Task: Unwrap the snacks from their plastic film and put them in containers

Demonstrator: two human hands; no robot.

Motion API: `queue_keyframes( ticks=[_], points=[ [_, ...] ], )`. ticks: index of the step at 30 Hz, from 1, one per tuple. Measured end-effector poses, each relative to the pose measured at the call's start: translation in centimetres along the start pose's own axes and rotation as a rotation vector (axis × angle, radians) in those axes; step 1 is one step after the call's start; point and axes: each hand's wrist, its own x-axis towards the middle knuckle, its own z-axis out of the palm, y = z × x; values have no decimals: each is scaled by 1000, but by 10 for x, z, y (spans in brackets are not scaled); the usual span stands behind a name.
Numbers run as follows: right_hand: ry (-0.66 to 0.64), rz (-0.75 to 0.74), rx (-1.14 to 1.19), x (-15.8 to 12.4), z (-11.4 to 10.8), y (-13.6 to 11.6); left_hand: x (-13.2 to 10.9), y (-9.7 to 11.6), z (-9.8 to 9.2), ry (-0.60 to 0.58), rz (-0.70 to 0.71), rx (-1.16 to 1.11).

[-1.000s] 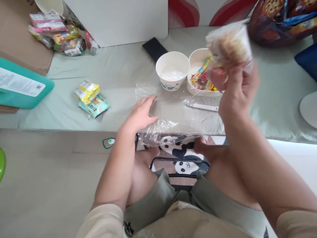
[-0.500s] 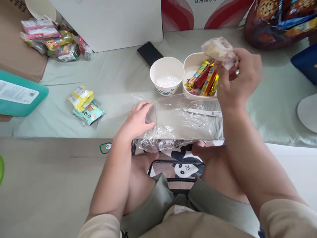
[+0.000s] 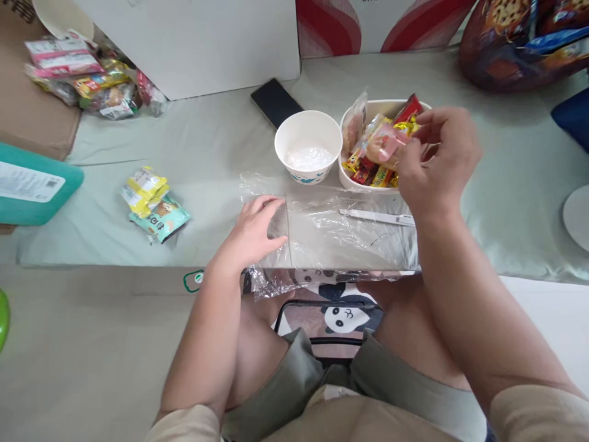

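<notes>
My right hand point(image 3: 439, 159) is over the right side of a white rounded tub point(image 3: 344, 169), thumb and curled fingers apart beside a pinkish wrapped snack point(image 3: 386, 145). The thumb tip is close to that snack; I cannot tell whether it touches. Another clear-wrapped snack point(image 3: 354, 126) leans on the tub's left wall, and red and yellow snack sticks point(image 3: 368, 170) lie underneath. My left hand point(image 3: 251, 233) rests open at the table edge on a clear plastic bag point(image 3: 317, 227), holding nothing. On the bag lies a white utility knife point(image 3: 377, 217).
A white paper bowl point(image 3: 309, 175) with clear plastic inside touches the tub; a black phone point(image 3: 275, 101) lies behind it. Yellow and teal snack packets point(image 3: 159, 218) are at left, more packets point(image 3: 103, 83) behind. White boxes point(image 3: 207, 43) and a snack-filled container point(image 3: 488, 67) line the back.
My right hand has lowered from above the tub. The wrapped snacks it held are now in the tub, on the sticks and against the wall. My left hand stays nearly in place.
</notes>
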Motion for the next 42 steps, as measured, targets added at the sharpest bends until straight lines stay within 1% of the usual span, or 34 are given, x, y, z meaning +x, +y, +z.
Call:
queue_keyframes(
  ticks=[2, 3, 5, 6, 7, 11, 15, 17, 20, 22, 23, 25, 26, 28, 30, 34, 38, 40, 42],
  points=[
    [-51, 20, -61, -1, -2, -1, -1, 1, 0, -2, -1, 5],
    [-53, 62, -131, -1, -2, -1, -1, 2, 0, -1, -3, 7],
    [-14, 163, -264, -2, -4, 1, -2, 2, 1, 5, 1, 11],
    [-5, 187, -286, -2, -4, 3, -2, 2, 1, 9, 4, 12],
    [-18, 179, -273, -3, -4, 6, -2, 2, 1, 11, 7, 12],
    [-174, -29, -157, -8, -2, 19, -1, 2, 2, 8, 4, 9],
    [-271, -158, -162, -10, -1, 30, 0, 3, 2, 8, 6, 17],
    [-236, -223, -176, -12, -4, 31, 0, 4, 1, 3, 7, 18],
    [-90, -284, -168, -18, -14, 23, 1, 4, 1, 1, 1, 14],
    [-32, -329, -84, -28, -22, 11, 1, 4, 1, 12, 3, 9],
    [-47, -371, -11, -35, -25, 5, 1, 4, 1, 19, 10, 7],
    [-128, -478, 141, -50, -27, -7, 0, 1, 1, 35, 26, 5],
    [-200, -506, 181, -58, -25, -11, 0, 0, 1, 41, 34, 5],
    [-328, -562, 206, -71, -19, -15, -2, -3, -1, 42, 43, 11],
    [-422, -581, 181, -78, -11, -14, -5, -5, -3, 29, 45, 23],
    [-556, -517, 84, -84, 0, -5, -10, -7, -7, -30, 22, 64],
    [-683, -440, -93, -86, -2, -3, -17, -8, -12, -88, -22, 91],
    [-700, -424, -139, -86, -5, -5, -23, -11, -14, -91, -49, 95],
    [-677, -447, -114, -84, -9, -7, -31, -15, -17, -72, -60, 69]
  ],
)
